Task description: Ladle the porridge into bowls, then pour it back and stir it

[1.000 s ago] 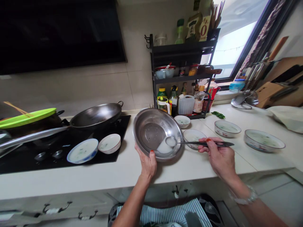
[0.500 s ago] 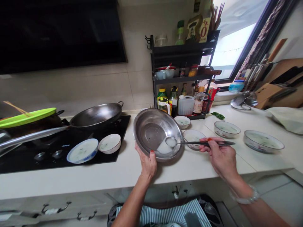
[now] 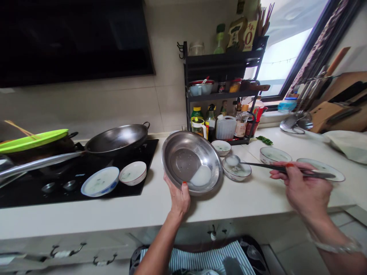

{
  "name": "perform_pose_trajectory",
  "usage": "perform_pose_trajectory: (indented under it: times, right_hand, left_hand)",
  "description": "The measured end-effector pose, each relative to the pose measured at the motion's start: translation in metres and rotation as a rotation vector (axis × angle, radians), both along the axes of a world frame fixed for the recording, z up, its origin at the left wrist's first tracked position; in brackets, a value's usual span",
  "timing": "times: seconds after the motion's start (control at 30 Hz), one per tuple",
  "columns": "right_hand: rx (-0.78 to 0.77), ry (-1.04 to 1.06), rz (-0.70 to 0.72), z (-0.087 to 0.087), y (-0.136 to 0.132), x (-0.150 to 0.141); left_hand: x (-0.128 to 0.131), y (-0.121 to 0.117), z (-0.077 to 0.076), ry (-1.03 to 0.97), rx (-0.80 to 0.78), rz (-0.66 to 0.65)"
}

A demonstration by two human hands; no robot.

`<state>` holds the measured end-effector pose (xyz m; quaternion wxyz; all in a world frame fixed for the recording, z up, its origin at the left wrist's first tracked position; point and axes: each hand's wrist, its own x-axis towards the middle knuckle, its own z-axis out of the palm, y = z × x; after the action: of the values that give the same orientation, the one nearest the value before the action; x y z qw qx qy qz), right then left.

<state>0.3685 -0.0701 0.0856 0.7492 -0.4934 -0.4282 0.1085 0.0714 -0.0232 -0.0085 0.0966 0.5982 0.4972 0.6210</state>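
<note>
A: How are our hands placed?

B: They are apart from each other. Our left hand (image 3: 179,198) grips the near rim of the steel basin (image 3: 179,162) in the centre of the frame. Our right hand (image 3: 308,189), at right, is closed around the handle of the long spoon (image 3: 259,165).

A: And the spoon's head?

B: It is over the left side of the patterned bowl (image 3: 237,177), just right of the basin. Whether it touches the rim, we cannot tell.

A: How should we tip it well?

B: In our opinion, it is better over the middle of this bowl, low, with a slow wrist, so nothing drips on the white counter (image 3: 114,217).

A: And the basin?

B: It looks tilted, with white liquid (image 3: 202,175) gathered at its lower right. A firm tilt should make the scooping easier.

A: What else needs care?

B: The wide bowl (image 3: 340,176) at far right is partly hidden by our right hand; we should not lower our wrist into it.
</note>
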Motion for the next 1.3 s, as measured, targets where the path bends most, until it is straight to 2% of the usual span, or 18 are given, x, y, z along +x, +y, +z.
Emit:
perform_pose_trajectory:
  times: [0.13,0.33,0.43,0.53,0.63,0.73,0.8,0.87,0.97,1.1,1.2,1.3]
  right_hand:
    - [-0.060,-0.364,-0.068,-0.010,-0.012,0.001]
    - [0.148,-0.713,0.079,-0.015,-0.030,0.003]
    - [0.167,-0.764,0.121,-0.017,-0.035,0.002]
    - [0.092,-0.579,0.011,-0.023,-0.032,0.000]
    - [-0.015,-0.184,-0.110,-0.025,-0.020,0.001]
    - [0.029,0.214,-0.065,-0.021,-0.007,-0.002]
    - [0.078,0.309,0.012,-0.018,-0.004,-0.009]
    - [0.062,0.223,0.088,-0.019,-0.003,-0.022]
    - [-0.008,-0.060,0.168,-0.027,-0.004,-0.043]
    - [0.086,-0.388,0.269,-0.042,0.005,-0.060]
    - [0.160,-0.534,0.336,-0.050,0.013,-0.062]
    - [0.173,-0.579,0.381,-0.054,0.016,-0.063]
  left_hand:
    - [-0.001,0.001,-0.003,0.002,-0.006,0.003]
    - [-0.001,0.001,-0.006,0.017,-0.011,-0.001]
    - [-0.001,0.001,-0.006,0.019,-0.006,0.000]
    - [-0.001,0.002,-0.006,0.017,-0.002,-0.003]
    - [-0.001,0.002,-0.006,0.033,0.009,0.003]
    - [-0.001,0.002,-0.005,0.029,0.014,0.003]
    - [-0.001,0.001,-0.004,0.012,0.013,0.003]
    - [-0.001,0.001,-0.004,0.003,0.008,0.001]
    - [-0.002,0.002,-0.006,0.012,-0.006,0.002]
    - [-0.002,0.003,-0.009,0.029,0.000,0.008]
    - [-0.002,0.002,-0.008,0.033,0.002,0.006]
    - [-0.001,0.001,-0.007,0.031,-0.005,0.009]
